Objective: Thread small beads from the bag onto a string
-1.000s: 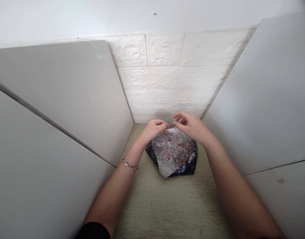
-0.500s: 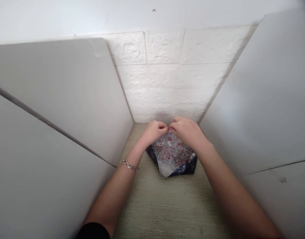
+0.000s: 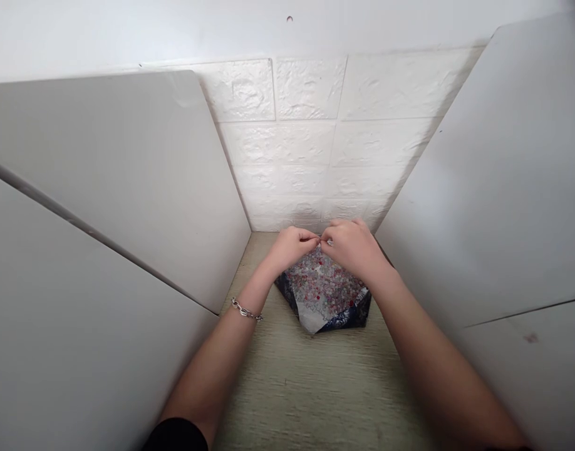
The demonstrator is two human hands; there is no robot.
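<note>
- Since a second ago, the person's right hand [image 3: 351,247] has come down and in, its once-loosened fingers now gathered close against those of the left hand [image 3: 290,247], which has barely shifted.
- Below them a heap of small beads [image 3: 321,283], clear, pink and red, sits in an open, dark blue patterned wrapper [image 3: 346,321], near the back of the tabletop; a pale corner [image 3: 310,318] of it points toward the person.
- The left fingers are pressed together at the tips, over the far edge of the beads; whatever may lie between them is too small for me to make out.
- The right fingers pinch too, thumb to forefinger, just beside the left tips; I can't tell what they hold either.
- A silver chain bracelet [image 3: 246,311] rings the left wrist, and a black sleeve [image 3: 177,435] shows further down that arm.
- The greenish, grained tabletop [image 3: 306,388] runs back to a white brick-patterned wall [image 3: 306,144].
- Plain pale panels stand on either side, a left panel [image 3: 141,156] and a right panel [image 3: 494,156].
</note>
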